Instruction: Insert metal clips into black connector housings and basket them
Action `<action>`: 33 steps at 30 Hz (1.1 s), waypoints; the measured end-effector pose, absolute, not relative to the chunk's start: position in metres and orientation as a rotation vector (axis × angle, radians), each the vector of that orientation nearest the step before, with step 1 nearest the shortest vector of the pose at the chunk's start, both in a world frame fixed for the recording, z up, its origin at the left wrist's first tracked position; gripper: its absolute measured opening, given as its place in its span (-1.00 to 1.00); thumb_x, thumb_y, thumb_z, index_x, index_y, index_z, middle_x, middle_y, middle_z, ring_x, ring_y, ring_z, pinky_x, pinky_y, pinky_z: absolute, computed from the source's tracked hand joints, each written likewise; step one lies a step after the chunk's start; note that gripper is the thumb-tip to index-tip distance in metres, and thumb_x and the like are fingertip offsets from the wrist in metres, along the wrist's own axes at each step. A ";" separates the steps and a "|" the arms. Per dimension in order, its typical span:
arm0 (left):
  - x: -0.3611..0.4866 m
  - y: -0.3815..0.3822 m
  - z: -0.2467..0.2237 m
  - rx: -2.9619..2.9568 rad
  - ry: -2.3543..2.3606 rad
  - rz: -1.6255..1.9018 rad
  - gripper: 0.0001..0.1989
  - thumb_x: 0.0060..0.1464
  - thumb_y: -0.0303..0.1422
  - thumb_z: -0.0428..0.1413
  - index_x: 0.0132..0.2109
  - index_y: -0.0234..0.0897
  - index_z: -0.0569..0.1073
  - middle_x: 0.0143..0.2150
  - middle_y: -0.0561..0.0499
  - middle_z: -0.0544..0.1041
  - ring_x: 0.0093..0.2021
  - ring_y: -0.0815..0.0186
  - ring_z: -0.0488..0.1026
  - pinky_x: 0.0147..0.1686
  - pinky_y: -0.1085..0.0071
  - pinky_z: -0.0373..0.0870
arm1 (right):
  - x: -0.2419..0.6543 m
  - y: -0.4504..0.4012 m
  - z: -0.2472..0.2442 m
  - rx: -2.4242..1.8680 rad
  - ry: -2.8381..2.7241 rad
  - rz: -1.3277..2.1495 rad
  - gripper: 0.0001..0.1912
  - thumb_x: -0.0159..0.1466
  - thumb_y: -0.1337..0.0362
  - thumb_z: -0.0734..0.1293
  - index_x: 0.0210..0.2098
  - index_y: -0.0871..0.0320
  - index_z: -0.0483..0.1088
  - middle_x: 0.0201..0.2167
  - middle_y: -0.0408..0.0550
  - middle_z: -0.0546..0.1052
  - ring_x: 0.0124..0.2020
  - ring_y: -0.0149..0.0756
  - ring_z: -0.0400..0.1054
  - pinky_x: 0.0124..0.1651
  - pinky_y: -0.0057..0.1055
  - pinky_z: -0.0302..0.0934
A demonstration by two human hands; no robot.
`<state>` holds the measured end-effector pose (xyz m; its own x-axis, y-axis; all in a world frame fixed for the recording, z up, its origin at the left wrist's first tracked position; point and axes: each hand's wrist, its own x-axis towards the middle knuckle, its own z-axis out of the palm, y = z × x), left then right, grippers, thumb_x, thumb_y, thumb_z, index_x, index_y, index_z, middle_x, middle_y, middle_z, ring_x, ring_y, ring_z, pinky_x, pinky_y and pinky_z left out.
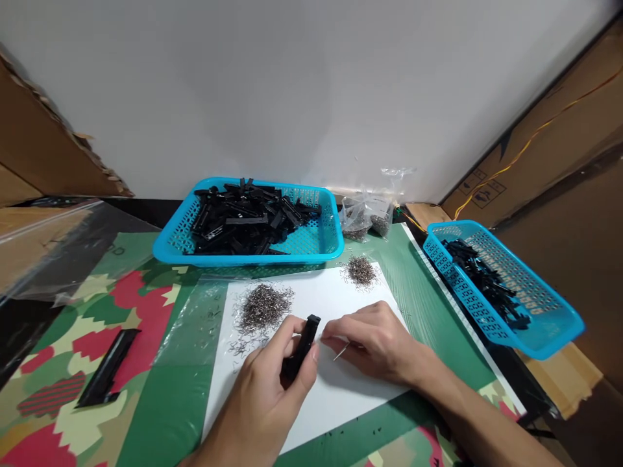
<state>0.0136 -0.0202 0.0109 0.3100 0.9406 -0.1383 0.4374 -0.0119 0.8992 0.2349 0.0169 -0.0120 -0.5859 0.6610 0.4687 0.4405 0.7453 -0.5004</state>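
Observation:
My left hand point(272, 383) is wrapped round a black plastic part point(307, 337), held tilted with its top end up over the white sheet point(360, 402). Just to the right, my right hand point(374, 340) has its fingers pinched near the part's upper end. A thin metal rod point(341, 351) sticks out from under the right fingers; whatever is at the fingertips is too small to make out. Behind the left hand lies a large pile of small metal pieces point(265, 307), and a smaller pile point(361, 270) sits further back at the right.
A blue basket point(248, 261) of black parts stands at the back, another blue basket point(545, 347) at the right. Plastic bags point(367, 217) of metal pieces lie between them. On the camouflage cloth point(63, 389) at left rests another black piece point(109, 368). Cardboard point(559, 214) stands at right.

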 end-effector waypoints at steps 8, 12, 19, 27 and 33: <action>0.011 -0.018 0.005 1.639 1.278 0.655 -0.72 0.43 -0.05 -0.01 -0.08 -0.15 0.39 -0.42 0.14 0.47 -0.43 0.33 0.41 -0.45 0.51 0.28 | 0.228 0.014 -0.002 -0.914 -2.014 0.896 -0.92 0.36 0.32 0.42 -0.21 0.17 0.59 -0.63 -0.33 0.24 -0.64 -0.52 0.01 -0.51 -0.52 -0.04; 0.012 -0.017 0.003 1.659 1.323 0.663 -0.73 0.41 -0.07 0.01 -0.13 -0.15 0.41 -0.45 0.15 0.45 -0.45 0.33 0.38 -0.47 0.52 0.26 | 0.227 0.016 0.000 -0.947 -1.894 1.092 -0.89 0.35 0.29 0.44 -0.23 0.19 0.61 -0.62 -0.35 0.16 -0.63 -0.53 -0.07 -0.52 -0.52 -0.09; 0.011 -0.016 0.001 1.673 1.323 0.694 -0.74 0.40 -0.09 0.04 -0.13 -0.16 0.43 -0.35 0.10 0.54 -0.38 0.31 0.46 -0.40 0.52 0.34 | 0.227 0.020 0.000 -1.027 -1.719 1.347 -0.81 0.31 0.18 0.50 -0.24 0.21 0.63 -0.61 -0.32 0.22 -0.58 -0.51 -0.02 -0.52 -0.52 -0.10; 0.013 -0.015 0.001 1.611 1.317 0.705 -0.73 0.40 -0.09 0.06 -0.14 -0.18 0.44 -0.33 0.07 0.56 -0.30 0.28 0.53 -0.38 0.50 0.38 | 0.225 0.019 0.000 -1.025 -1.676 1.468 -0.82 0.32 0.21 0.44 -0.28 0.22 0.61 -0.62 -0.29 0.24 -0.56 -0.48 0.01 -0.50 -0.50 -0.08; 0.013 -0.012 0.004 1.539 1.300 0.747 -0.53 0.37 -0.08 0.10 0.29 -0.19 0.36 -0.30 0.04 0.60 -0.30 0.22 0.58 -0.35 0.45 0.46 | 0.223 0.015 -0.001 -1.071 -1.595 1.223 -0.90 0.24 0.28 0.46 -0.34 0.19 0.61 -0.68 -0.37 0.06 -0.62 -0.51 -0.14 -0.54 -0.47 -0.17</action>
